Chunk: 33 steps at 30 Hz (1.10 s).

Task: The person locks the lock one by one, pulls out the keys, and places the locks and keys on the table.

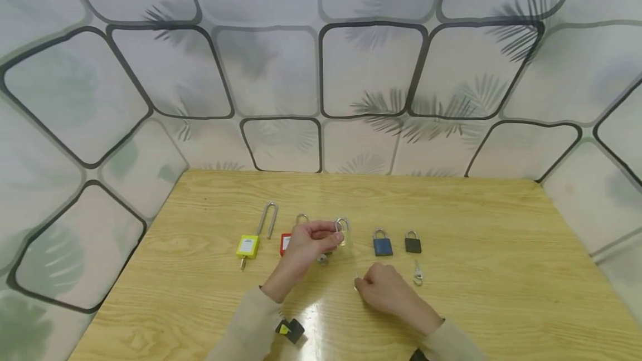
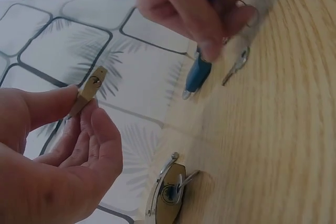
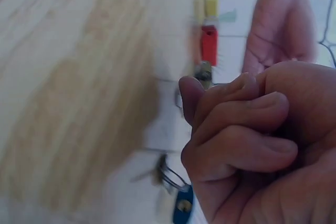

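My left hand point(image 1: 307, 243) pinches a small brass padlock point(image 1: 343, 237) between thumb and fingers, its silver shackle pointing up. In the left wrist view, the keyhole end of that padlock point(image 2: 92, 85) shows above the fingertips. To the right and nearer the body is my right hand point(image 1: 385, 289), fingers curled in, pinching a small silvery key point(image 1: 356, 282) mostly hidden by the fingertips. A thin metal loop point(image 3: 178, 98) peeks out beside the index finger in the right wrist view. The two hands are apart, low over the table.
Behind the left hand lie a red padlock point(image 1: 285, 243) and another brass padlock point(image 1: 322, 259) with a key ring. Left of them is a yellow padlock point(image 1: 248, 246) with a long shackle. A blue padlock point(image 1: 383, 247), a black padlock point(image 1: 413, 245) and a loose key point(image 1: 418, 274) lie to the right.
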Motion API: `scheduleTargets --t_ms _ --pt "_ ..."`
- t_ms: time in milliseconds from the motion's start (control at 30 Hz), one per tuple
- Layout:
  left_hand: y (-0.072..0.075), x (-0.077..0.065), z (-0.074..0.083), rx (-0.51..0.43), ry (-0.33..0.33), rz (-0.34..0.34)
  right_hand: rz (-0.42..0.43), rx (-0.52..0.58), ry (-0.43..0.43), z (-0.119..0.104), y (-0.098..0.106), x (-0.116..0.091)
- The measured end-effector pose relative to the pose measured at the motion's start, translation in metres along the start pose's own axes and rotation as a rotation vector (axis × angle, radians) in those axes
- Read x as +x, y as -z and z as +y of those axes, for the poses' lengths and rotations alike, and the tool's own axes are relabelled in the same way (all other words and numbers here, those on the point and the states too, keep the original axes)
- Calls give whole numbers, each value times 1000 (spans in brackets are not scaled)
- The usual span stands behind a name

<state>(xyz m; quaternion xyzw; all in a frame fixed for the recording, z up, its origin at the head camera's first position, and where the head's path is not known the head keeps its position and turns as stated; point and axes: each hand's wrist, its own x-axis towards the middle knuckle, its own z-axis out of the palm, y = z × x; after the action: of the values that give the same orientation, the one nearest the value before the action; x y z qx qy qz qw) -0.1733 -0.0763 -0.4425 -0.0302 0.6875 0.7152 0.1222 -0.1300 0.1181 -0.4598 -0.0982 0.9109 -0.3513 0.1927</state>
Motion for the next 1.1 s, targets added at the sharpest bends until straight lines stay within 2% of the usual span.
scheduleTargets --t_ms 267,500,633,933,1100 --pt "-13 4 -13 281 -102 18 37 87 21 5 43 -9" --pt "-26 7 -20 499 -187 43 98 68 -79 12 75 -18" --pt "-31 9 -21 580 -200 50 106 64 -109 16 80 -21" --pt "-37 15 -23 757 -276 78 102 77 -100 20 82 -25" --pt "-38 17 -22 839 -317 68 99 78 -87 23 81 -25"
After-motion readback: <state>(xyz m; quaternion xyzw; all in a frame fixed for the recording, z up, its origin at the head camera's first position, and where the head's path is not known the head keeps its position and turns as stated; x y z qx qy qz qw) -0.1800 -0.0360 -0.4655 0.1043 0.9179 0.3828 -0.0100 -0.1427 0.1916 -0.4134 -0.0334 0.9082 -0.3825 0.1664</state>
